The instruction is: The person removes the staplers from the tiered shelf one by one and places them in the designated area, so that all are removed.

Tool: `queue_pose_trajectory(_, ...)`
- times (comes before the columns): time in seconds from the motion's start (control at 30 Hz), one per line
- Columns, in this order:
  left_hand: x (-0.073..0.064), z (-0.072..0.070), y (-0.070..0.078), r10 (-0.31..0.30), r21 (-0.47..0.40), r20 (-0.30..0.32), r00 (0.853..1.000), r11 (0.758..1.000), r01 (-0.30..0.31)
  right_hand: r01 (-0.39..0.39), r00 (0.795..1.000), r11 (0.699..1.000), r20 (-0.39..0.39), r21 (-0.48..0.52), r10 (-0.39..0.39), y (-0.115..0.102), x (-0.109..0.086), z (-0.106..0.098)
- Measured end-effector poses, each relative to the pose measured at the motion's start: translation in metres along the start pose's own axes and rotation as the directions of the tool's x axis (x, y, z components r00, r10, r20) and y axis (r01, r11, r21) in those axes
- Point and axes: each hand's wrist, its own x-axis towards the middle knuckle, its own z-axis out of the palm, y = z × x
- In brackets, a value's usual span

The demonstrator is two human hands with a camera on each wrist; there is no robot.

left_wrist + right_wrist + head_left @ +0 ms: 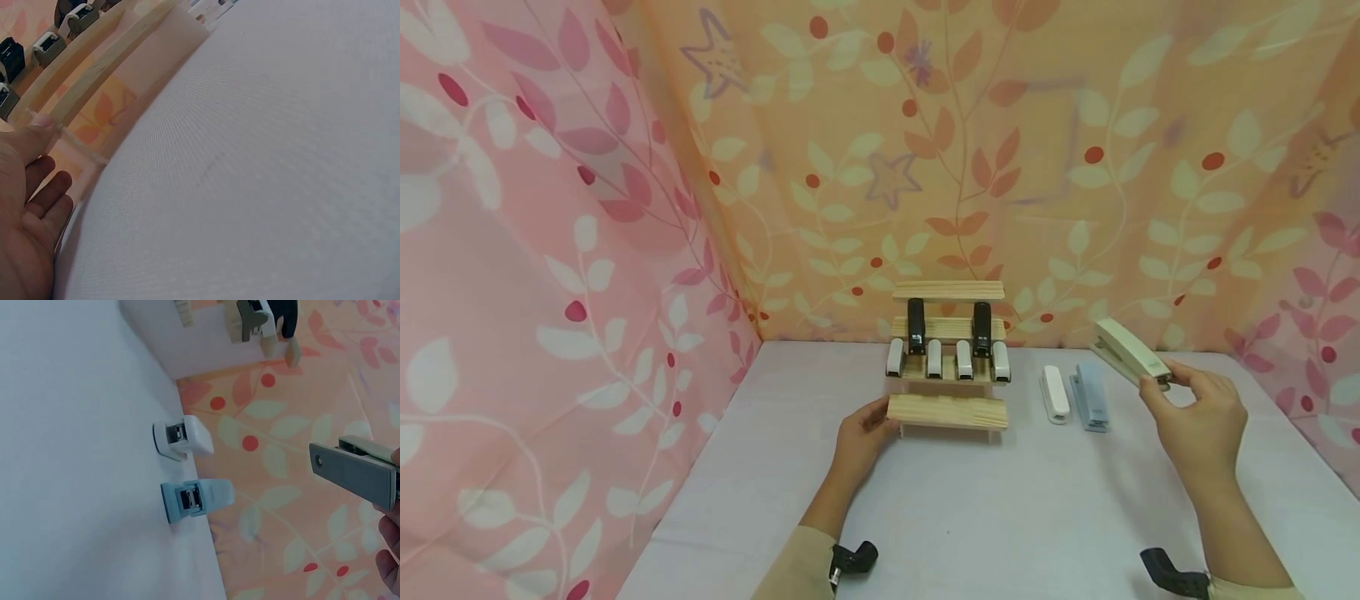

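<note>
One stapler (1129, 348) in right hand (1205, 421), long axis slanting away leftward.

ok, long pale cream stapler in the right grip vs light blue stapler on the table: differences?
Colour: the long pale cream stapler is off-white; the light blue stapler is blue.
Support: cream is held in the right grip, off the white table; blue stands on it.
Pose: cream is angled in the air; blue sits on its base.
Shared: both are elongated staplers, off the tiered wooden rack.
</note>
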Motion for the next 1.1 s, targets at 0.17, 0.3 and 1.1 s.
queue_pose_trajectory(0.17,-0.001,0.001,0.004,-0.022,0.003,0.001,1.0,1.0,0.022,-0.02,1.0,0.999,-0.004,-0.029,0.02,0.017,0.0,0.003)
queue_pose_trajectory(0.3,-0.006,0.002,0.018,-0.03,0.004,0.01,0.999,1.0,0.03,-0.051,0.998,0.997,0.019,-0.061,0.052,0.033,-0.001,0.007)
queue_pose_trajectory(1.1,-0.001,-0.001,0.005,0.015,-0.005,0.006,1.0,1.0,-0.015,-0.24,0.946,0.955,0.179,-0.176,0.271,0.084,-0.009,0.014)
